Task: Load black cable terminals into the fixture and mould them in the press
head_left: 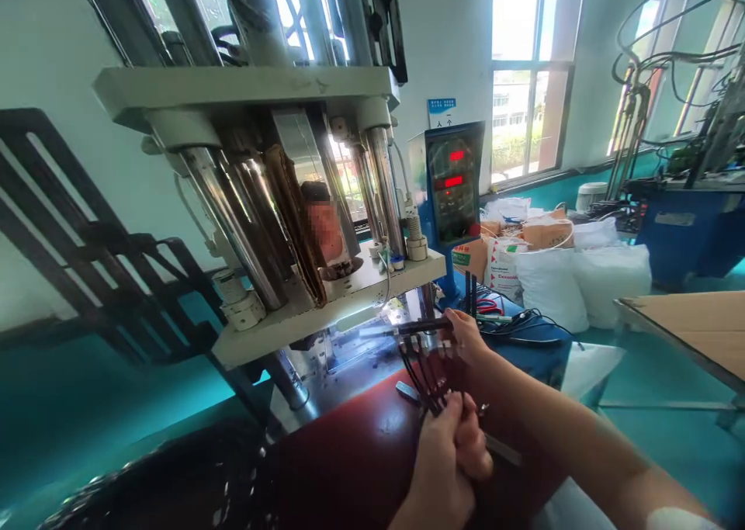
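My left hand (451, 452) is closed around the lower end of a bundle of black cables (427, 375), low in the middle of the view. My right hand (466, 340) grips the upper end of the same cables, where a black moulded bar (422, 327) crosses them. Both hands hover over a dark red worktop (349, 452), just in front of the lit opening of a vertical moulding press (279, 204).
A blue control box (454, 181) with red digits stands behind the press. White sacks (582, 278) and cardboard boxes lie on the teal floor to the right. A wooden table edge (687, 320) is at far right. A black metal rack (87, 235) stands at left.
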`<state>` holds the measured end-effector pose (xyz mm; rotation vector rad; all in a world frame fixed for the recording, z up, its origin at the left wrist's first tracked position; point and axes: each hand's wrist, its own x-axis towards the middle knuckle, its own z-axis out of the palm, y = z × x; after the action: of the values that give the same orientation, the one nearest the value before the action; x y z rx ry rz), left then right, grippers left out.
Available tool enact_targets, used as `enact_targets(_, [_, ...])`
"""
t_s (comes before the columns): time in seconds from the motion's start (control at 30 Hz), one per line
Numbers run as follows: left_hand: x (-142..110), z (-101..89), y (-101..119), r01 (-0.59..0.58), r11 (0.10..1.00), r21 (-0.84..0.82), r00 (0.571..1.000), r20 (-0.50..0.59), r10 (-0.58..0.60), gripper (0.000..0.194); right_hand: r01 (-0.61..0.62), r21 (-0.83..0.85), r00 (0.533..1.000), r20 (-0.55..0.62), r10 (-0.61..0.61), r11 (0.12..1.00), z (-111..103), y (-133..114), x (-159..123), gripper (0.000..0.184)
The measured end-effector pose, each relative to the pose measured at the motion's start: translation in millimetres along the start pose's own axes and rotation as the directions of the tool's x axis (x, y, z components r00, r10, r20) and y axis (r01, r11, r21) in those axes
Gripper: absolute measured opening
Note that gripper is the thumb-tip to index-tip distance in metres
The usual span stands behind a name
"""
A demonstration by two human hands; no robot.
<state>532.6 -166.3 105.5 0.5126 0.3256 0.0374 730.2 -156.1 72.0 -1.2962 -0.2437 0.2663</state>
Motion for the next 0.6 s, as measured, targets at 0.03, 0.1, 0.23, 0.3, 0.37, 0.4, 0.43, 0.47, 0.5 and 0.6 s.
enact_targets(0.03, [-11,-0.1,-8,-0.032,0.999,0.041,0.999,0.042,0.030,0.026,-0.002,0.007,1.000,0.000,0.002,1.000,-9,0,-2,0.024])
enact_targets(0.1, [-33,-0.6,-10,-0.129,0.989,0.074,0.990,0.065,0.125,0.035,-0.004,0.005,1.000,-0.002,0.004,1.000,-28,1,-7,0.023])
enact_targets(0.23, [-72,-4.2,41,-0.451,0.890,0.064,0.890,-0.047,0.454,0.034,-0.033,-0.055,0.999,-0.013,0.032,0.998,-67,5,-22,0.019])
enact_targets(0.3, [-86,-10.2,83,-0.673,0.735,0.086,0.733,-0.052,0.678,0.029,-0.067,-0.095,0.998,0.008,0.068,0.993,-85,5,-32,0.019])
enact_targets(0.37, [-95,-20.2,126,-0.835,0.535,0.131,0.528,-0.084,0.845,0.022,-0.116,-0.127,0.989,0.073,0.126,0.985,-103,3,-39,0.023])
enact_targets(0.4, [-98,-26.5,145,-0.878,0.450,0.161,0.435,-0.122,0.892,0.018,-0.134,-0.159,0.980,0.124,0.154,0.978,-112,2,-40,0.026])
enact_targets(0.43, [-100,-33.4,163,-0.901,0.389,0.189,0.364,-0.158,0.918,0.016,-0.125,-0.225,0.969,0.183,0.168,0.966,-120,0,-40,0.028])
enact_targets(0.47, [-102,-40.6,179,-0.915,0.342,0.217,0.302,-0.195,0.933,0.016,-0.073,-0.327,0.956,0.248,0.160,0.942,-127,-1,-40,0.029])
enact_targets(0.5, [-103,-47.6,192,-0.922,0.300,0.245,0.246,-0.230,0.942,0.018,0.043,-0.464,0.939,0.322,0.124,0.885,-133,-2,-38,0.028])
enact_targets(0.6, [-106,-64.8,220,-0.926,0.228,0.301,0.135,-0.300,0.944,0.021,0.476,-0.761,0.859,0.509,-0.051,0.441,-137,-4,-42,0.018])
